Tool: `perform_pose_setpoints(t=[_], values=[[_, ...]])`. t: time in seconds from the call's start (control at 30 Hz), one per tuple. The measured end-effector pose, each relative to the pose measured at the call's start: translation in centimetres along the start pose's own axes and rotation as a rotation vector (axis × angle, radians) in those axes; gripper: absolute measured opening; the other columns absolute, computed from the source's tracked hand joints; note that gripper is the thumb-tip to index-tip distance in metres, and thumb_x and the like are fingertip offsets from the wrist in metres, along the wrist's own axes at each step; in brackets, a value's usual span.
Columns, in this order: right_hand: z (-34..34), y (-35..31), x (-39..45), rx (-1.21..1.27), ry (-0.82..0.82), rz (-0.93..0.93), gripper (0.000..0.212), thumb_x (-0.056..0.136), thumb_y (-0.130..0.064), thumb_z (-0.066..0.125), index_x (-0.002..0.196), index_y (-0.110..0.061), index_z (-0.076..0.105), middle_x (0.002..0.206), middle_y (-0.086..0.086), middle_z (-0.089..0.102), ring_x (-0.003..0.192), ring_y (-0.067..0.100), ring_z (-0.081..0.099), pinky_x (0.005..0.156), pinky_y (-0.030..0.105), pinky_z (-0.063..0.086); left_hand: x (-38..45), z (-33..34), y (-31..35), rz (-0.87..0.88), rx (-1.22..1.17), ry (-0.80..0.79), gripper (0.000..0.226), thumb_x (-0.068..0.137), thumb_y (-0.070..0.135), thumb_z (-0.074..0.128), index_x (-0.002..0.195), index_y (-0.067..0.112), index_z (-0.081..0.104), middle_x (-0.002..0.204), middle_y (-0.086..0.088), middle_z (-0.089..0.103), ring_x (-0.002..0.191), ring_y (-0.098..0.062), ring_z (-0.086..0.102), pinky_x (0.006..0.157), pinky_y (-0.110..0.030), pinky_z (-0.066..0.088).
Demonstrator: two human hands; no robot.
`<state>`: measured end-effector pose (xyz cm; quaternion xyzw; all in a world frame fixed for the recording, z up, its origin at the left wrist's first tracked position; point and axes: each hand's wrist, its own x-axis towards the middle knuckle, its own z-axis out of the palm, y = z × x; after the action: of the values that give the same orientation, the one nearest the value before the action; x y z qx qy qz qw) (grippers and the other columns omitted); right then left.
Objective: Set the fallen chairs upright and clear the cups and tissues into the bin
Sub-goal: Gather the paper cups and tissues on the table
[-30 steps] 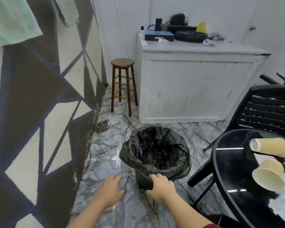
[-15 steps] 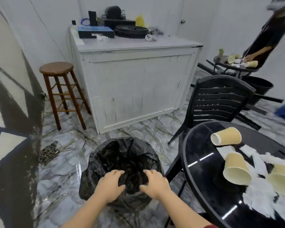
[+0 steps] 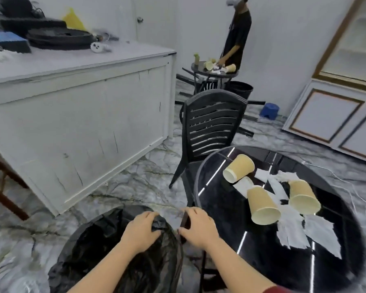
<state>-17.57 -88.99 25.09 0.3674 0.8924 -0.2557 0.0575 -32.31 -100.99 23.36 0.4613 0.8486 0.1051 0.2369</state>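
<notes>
A bin (image 3: 97, 246) lined with a black bag stands on the floor at lower left, beside a round black table (image 3: 220, 199). My left hand (image 3: 142, 230) grips the bag at the bin's right rim. My right hand (image 3: 199, 228) is closed on the bin's dark rim edge next to the table. Three tan paper cups lie tipped on the table: one at the back (image 3: 238, 168), one in the middle (image 3: 262, 206), one to the right (image 3: 302, 196). Torn white tissues (image 3: 294, 231) are scattered around them. A black slatted chair (image 3: 211, 123) stands upright behind the table.
A long white counter (image 3: 76, 106) with clutter fills the left. A wooden stool (image 3: 2, 187) shows at the left edge. Further back a person (image 3: 237, 39) stands at a second small table (image 3: 216, 70) with cups, beside another black bin (image 3: 239, 89), fallen chairs and a blue stool (image 3: 269, 109).
The view has swung right, bringing the table and the far person into view. The bin has come closer to the table with both hands on its rim.
</notes>
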Motion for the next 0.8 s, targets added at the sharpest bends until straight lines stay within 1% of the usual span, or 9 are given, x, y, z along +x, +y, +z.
perform_pose_setpoints(t=[0.1, 0.17, 0.23, 0.33, 0.43, 0.57, 0.7, 0.8], values=[[-2.3, 2.7, 0.1, 0.015, 0.104, 0.062, 0.065, 0.083, -0.044, 0.053, 0.140, -0.022, 0.031, 0.145, 0.001, 0.035, 0.136, 0.020, 0.026, 0.111, 0.040, 0.026, 2.9, -0.2, 3.0, 0.100, -0.002, -0.032, 0.059, 0.087, 0.040, 0.052, 0.139, 0.024, 0.031, 0.145, 0.001, 0.037, 0.131, -0.020, 0.035, 0.105, -0.034, 0.035], [-4.1, 4.8, 0.2, 0.032, 0.162, 0.107, 0.067, 0.084, -0.043, 0.053, 0.143, -0.023, 0.028, 0.149, 0.002, 0.032, 0.139, 0.020, 0.023, 0.113, 0.041, 0.024, 4.8, -0.2, 5.5, 0.169, -0.030, -0.044, 0.058, 0.087, 0.038, 0.053, 0.139, 0.023, 0.031, 0.145, 0.000, 0.037, 0.131, -0.019, 0.036, 0.105, -0.032, 0.034], [-5.9, 7.0, 0.3, 0.040, 0.217, 0.151, 0.067, 0.085, -0.043, 0.052, 0.143, -0.023, 0.026, 0.150, 0.002, 0.030, 0.140, 0.020, 0.021, 0.114, 0.039, 0.024, 6.7, -0.3, 8.2, 0.240, -0.057, -0.037, 0.058, 0.087, 0.036, 0.054, 0.139, 0.023, 0.031, 0.144, 0.000, 0.038, 0.130, -0.018, 0.037, 0.105, -0.031, 0.034], [-8.4, 10.4, 0.4, 0.070, 0.286, 0.214, 0.067, 0.084, -0.045, 0.053, 0.143, -0.024, 0.027, 0.150, 0.002, 0.030, 0.138, 0.021, 0.025, 0.113, 0.038, 0.026, 9.6, -0.2, 12.2, 0.324, -0.052, 0.000, 0.059, 0.087, 0.034, 0.055, 0.140, 0.021, 0.032, 0.144, 0.002, 0.037, 0.131, -0.016, 0.035, 0.107, -0.031, 0.034], [-10.4, 13.5, 0.6, 0.057, 0.319, 0.254, 0.068, 0.083, -0.046, 0.052, 0.142, -0.024, 0.027, 0.150, 0.002, 0.028, 0.139, 0.021, 0.023, 0.113, 0.040, 0.024, 12.0, 0.2, 16.4, 0.369, -0.045, 0.031, 0.060, 0.087, 0.034, 0.055, 0.140, 0.022, 0.031, 0.146, 0.002, 0.034, 0.132, -0.017, 0.034, 0.108, -0.032, 0.032], [-12.4, 17.0, 0.7, 0.062, 0.357, 0.286, 0.066, 0.084, -0.043, 0.052, 0.142, -0.023, 0.027, 0.150, 0.002, 0.029, 0.139, 0.019, 0.024, 0.112, 0.037, 0.024, 14.5, 0.9, 21.0, 0.419, -0.018, 0.073, 0.059, 0.087, 0.033, 0.056, 0.139, 0.022, 0.032, 0.149, 0.000, 0.029, 0.133, -0.020, 0.032, 0.107, -0.033, 0.032], [-13.1, 19.4, 1.0, 0.102, 0.351, 0.285, 0.069, 0.083, -0.046, 0.054, 0.143, -0.024, 0.027, 0.150, 0.000, 0.029, 0.139, 0.016, 0.023, 0.113, 0.038, 0.024, 16.1, 1.4, 24.2, 0.451, -0.053, 0.177, 0.058, 0.084, 0.032, 0.060, 0.136, 0.021, 0.038, 0.150, -0.002, 0.029, 0.132, -0.021, 0.034, 0.105, -0.034, 0.035], [-13.2, 20.2, 1.5, 0.147, 0.341, 0.282, 0.069, 0.083, -0.045, 0.054, 0.142, -0.024, 0.027, 0.150, -0.001, 0.029, 0.139, 0.015, 0.022, 0.113, 0.038, 0.024, 17.0, 1.7, 25.5, 0.478, -0.037, 0.229, 0.057, 0.082, 0.031, 0.063, 0.133, 0.019, 0.042, 0.149, -0.005, 0.032, 0.129, -0.025, 0.038, 0.103, -0.037, 0.037]])
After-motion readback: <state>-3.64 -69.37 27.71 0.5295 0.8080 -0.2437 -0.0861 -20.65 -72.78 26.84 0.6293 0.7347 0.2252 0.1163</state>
